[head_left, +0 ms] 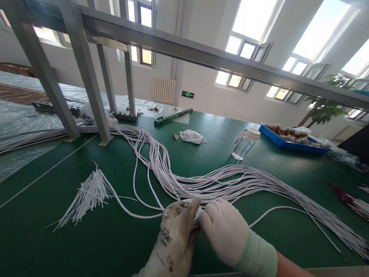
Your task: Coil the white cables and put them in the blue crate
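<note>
A long bundle of white cables (206,183) lies across the green table (104,243), running from the far left to the right edge. My left hand (174,236), in a dirty work glove, is closed on a small coil of white cable (194,208) near the table's front edge. My right hand (224,230), in a clean white glove with a green cuff, pinches the same coil from the right. One cable loops from the coil to a fan of short white cut pieces (84,196) on the left.
Grey metal frame legs (89,82) stand on the table at the back left. A clear plastic bottle (245,144), a blue tray (292,141) with items, a green strip (172,116) and a small white bag (193,136) sit farther back. Red-tipped wires (356,205) lie at right.
</note>
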`<act>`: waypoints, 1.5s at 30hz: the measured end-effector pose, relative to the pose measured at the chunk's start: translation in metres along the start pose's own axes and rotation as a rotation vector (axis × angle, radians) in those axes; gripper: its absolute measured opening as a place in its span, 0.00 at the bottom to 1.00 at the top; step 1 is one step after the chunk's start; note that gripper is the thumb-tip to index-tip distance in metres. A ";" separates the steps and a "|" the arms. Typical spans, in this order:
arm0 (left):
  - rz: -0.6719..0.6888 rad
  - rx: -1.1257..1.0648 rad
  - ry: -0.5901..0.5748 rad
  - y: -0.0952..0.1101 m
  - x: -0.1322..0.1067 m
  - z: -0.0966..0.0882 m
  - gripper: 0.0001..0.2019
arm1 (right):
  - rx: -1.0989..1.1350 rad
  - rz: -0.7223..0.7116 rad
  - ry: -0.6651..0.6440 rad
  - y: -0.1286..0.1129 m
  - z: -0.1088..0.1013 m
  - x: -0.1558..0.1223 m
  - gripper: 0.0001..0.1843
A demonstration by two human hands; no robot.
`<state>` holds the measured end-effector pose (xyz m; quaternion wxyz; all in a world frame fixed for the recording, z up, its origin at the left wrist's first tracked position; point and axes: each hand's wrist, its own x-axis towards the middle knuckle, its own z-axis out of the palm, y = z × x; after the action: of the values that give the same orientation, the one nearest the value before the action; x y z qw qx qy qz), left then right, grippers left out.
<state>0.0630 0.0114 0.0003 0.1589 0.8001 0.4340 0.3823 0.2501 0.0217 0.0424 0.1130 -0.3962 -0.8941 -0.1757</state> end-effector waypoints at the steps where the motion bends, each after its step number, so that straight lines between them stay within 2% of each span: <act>1: 0.056 0.073 0.043 0.000 0.002 0.003 0.30 | 0.073 0.115 0.022 -0.003 0.004 -0.001 0.16; 3: 0.185 0.204 0.108 0.000 0.009 0.008 0.29 | 0.366 0.430 0.040 -0.009 0.013 -0.002 0.15; 5: 0.298 0.266 0.130 -0.001 0.015 0.014 0.28 | 0.794 0.764 -0.003 -0.014 0.023 -0.002 0.14; 7: 0.365 0.279 0.129 -0.004 0.017 0.018 0.27 | 1.131 0.963 -0.068 -0.017 0.031 -0.003 0.19; 9: 0.351 0.286 0.138 -0.008 0.015 0.022 0.27 | 1.276 1.016 -0.119 -0.018 0.038 -0.007 0.25; 11: 0.277 0.256 0.146 -0.012 0.010 0.025 0.30 | 1.301 1.029 -0.109 -0.016 0.041 -0.013 0.29; 15: 0.047 0.059 0.091 -0.017 0.003 0.024 0.32 | 1.177 1.063 0.074 -0.003 0.033 -0.027 0.28; 17: -0.033 -0.026 0.055 -0.018 0.002 0.022 0.32 | 0.983 0.899 0.147 0.004 0.025 -0.031 0.20; 20: -0.055 -0.075 0.013 -0.016 0.001 0.021 0.33 | 0.518 0.373 0.100 0.009 0.015 -0.027 0.14; 22: -0.044 -0.065 -0.009 -0.014 0.001 0.020 0.34 | 0.236 0.100 0.061 0.012 0.011 -0.022 0.11; 25: 0.006 -0.032 -0.050 -0.012 0.000 0.018 0.35 | 0.042 -0.100 0.056 0.016 0.009 -0.015 0.09; 27: 0.068 -0.002 -0.049 -0.010 -0.001 0.016 0.36 | 0.062 -0.133 0.037 0.017 0.010 -0.013 0.10; 29: 0.130 0.047 -0.022 -0.008 -0.001 0.014 0.35 | 0.233 -0.021 0.022 0.014 0.012 -0.014 0.09; 32: 0.221 0.154 0.037 -0.004 0.004 0.015 0.34 | 0.671 0.424 0.075 0.002 0.020 -0.017 0.06; 34: 0.308 0.228 0.057 -0.001 0.010 0.018 0.33 | 0.852 0.681 0.125 -0.010 0.028 -0.018 0.09; 37: 0.432 0.299 0.073 0.001 0.017 0.025 0.31 | 1.012 0.884 0.130 -0.023 0.043 -0.020 0.16; 39: 0.457 0.300 0.091 -0.001 0.018 0.028 0.28 | 1.189 0.973 0.095 -0.028 0.051 -0.022 0.21; 41: 0.391 0.237 0.130 -0.005 0.016 0.029 0.26 | 1.356 1.021 0.068 -0.029 0.053 -0.023 0.24; 42: 0.313 0.172 0.147 -0.008 0.014 0.028 0.25 | 1.423 1.037 0.069 -0.029 0.052 -0.024 0.26; 45: -0.042 -0.150 0.101 -0.011 0.009 0.025 0.24 | 1.469 1.074 0.138 -0.028 0.041 -0.021 0.28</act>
<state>0.0788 0.0267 -0.0181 0.2045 0.7562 0.4284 0.4503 0.2403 0.0069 -0.0087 0.4569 -0.5762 -0.4675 0.4907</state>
